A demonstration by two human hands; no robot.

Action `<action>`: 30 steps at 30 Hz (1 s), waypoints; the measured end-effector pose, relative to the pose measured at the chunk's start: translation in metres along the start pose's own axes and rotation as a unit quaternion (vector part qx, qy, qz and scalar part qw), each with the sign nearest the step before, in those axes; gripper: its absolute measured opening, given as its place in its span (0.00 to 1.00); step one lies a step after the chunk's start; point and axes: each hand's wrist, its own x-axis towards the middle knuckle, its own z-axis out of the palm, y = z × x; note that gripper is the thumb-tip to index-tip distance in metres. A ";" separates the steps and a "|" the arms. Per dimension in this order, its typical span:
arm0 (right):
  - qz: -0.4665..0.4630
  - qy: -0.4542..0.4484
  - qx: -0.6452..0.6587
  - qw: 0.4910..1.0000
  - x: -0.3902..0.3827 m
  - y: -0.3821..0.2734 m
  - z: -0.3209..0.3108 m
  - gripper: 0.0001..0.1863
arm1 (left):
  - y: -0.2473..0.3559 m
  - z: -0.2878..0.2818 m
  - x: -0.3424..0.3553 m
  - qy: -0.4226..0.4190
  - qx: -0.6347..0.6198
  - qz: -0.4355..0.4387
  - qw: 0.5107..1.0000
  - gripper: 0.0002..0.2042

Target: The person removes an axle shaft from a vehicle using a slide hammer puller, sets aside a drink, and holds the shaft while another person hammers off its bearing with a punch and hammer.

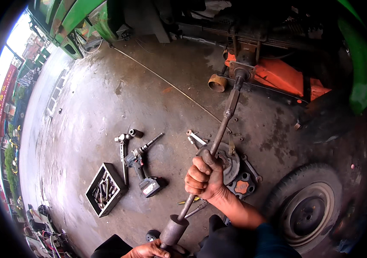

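Note:
A long steel slide hammer (223, 131) runs from a flanged axle end (240, 71) under the vehicle down toward me. My right hand (204, 177) is wrapped around the middle of its rod. Lower down, the knurled cylindrical weight (174, 230) sits on the rod. Just below that weight, my left hand (151, 250) closes on the tool's near end, partly cut off by the picture's lower edge. Beneath the right hand lie a round metal plate (231, 165) and a black jack-like tool with an orange label (243, 186).
A cordless impact wrench (138, 165), a ratchet (124, 157) and a box of sockets (90, 195) lie on the left floor. A wheel (306, 210) lies right. Wrenches (252, 168) and a long thin rod (166, 81) are on the concrete. Green bodywork (364, 73) hangs at the right.

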 end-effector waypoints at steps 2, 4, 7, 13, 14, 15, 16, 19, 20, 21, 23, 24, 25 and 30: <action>-0.045 0.142 -0.075 0.986 0.001 0.003 0.006 0.23 | 0.005 0.006 -0.003 0.127 0.254 0.043 0.958 0.12; -0.089 0.371 -0.164 0.910 0.004 0.012 0.026 0.18 | -0.008 0.026 -0.004 0.339 0.388 0.156 0.842 0.09; -0.042 0.464 -0.194 0.863 0.001 0.036 0.046 0.14 | -0.031 0.052 0.014 0.555 0.567 0.203 0.574 0.08; 0.024 0.234 -0.077 0.969 -0.016 0.017 0.006 0.24 | -0.028 0.049 0.013 0.214 0.270 0.302 0.889 0.14; 0.034 0.144 -0.047 0.988 -0.017 0.015 0.003 0.25 | -0.025 0.024 0.007 0.127 0.203 0.241 0.941 0.14; 0.046 0.053 -0.016 0.997 -0.018 0.015 -0.003 0.27 | -0.024 -0.002 0.008 0.039 0.132 0.177 0.975 0.14; 0.054 -0.039 0.016 0.998 -0.020 0.013 -0.015 0.27 | -0.022 -0.003 0.013 0.035 0.082 0.113 0.990 0.15; 0.022 0.101 -0.038 0.994 -0.017 0.020 -0.005 0.26 | -0.010 -0.016 0.014 -0.003 0.060 0.034 0.998 0.15; -0.014 0.199 -0.087 0.976 -0.016 0.023 0.002 0.24 | -0.005 0.009 0.011 0.163 0.230 0.094 0.955 0.11; -0.052 0.303 -0.149 0.940 -0.012 0.030 0.010 0.22 | -0.007 0.031 0.007 0.322 0.381 0.152 0.853 0.08; -0.059 0.453 -0.179 0.871 -0.006 0.044 0.038 0.21 | -0.020 0.034 0.017 0.437 0.476 0.289 0.706 0.07; -0.075 0.506 -0.184 0.839 0.002 0.053 0.044 0.23 | -0.030 0.024 0.021 0.501 0.537 0.294 0.612 0.06; -0.077 0.507 -0.187 0.838 0.000 0.050 0.041 0.23 | -0.033 0.024 0.026 0.552 0.591 0.295 0.508 0.06; 0.024 0.238 -0.063 0.969 -0.022 0.035 0.007 0.26 | -0.028 0.027 0.013 0.247 0.333 0.304 0.858 0.14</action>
